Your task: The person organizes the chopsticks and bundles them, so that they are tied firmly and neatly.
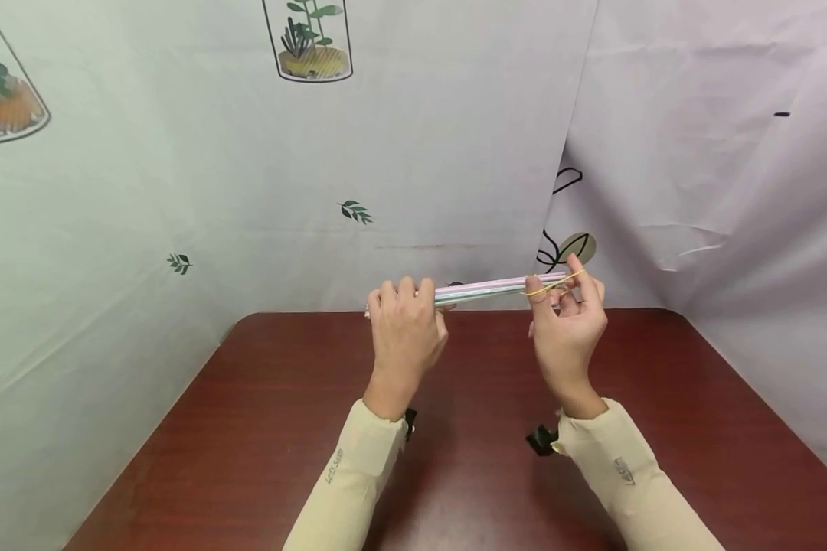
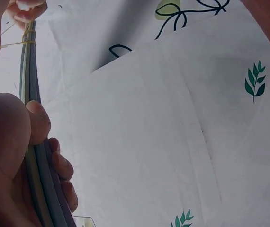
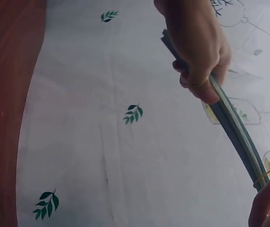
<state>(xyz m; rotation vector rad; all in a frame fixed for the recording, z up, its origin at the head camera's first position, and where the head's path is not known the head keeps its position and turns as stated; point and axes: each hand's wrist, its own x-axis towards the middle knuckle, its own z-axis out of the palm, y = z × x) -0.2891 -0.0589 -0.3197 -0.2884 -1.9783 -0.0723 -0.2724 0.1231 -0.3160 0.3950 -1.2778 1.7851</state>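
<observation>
Straws (image 1: 482, 289) in pale pink and green form a slim bundle.

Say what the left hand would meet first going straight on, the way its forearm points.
Carrying its straws, the left hand would likely meet the white printed sheet behind the table first; nothing else shows between, though depth is unclear.

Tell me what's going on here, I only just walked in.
A person is handling a bundle of thin pastel sticks, possibly straws, raised over a reddish-brown table. Their left hand grips the bundle toward one end. At the other end, a yellow elastic band goes around the sticks, and the right hand holds part of it stretched between thumb and forefinger.
</observation>
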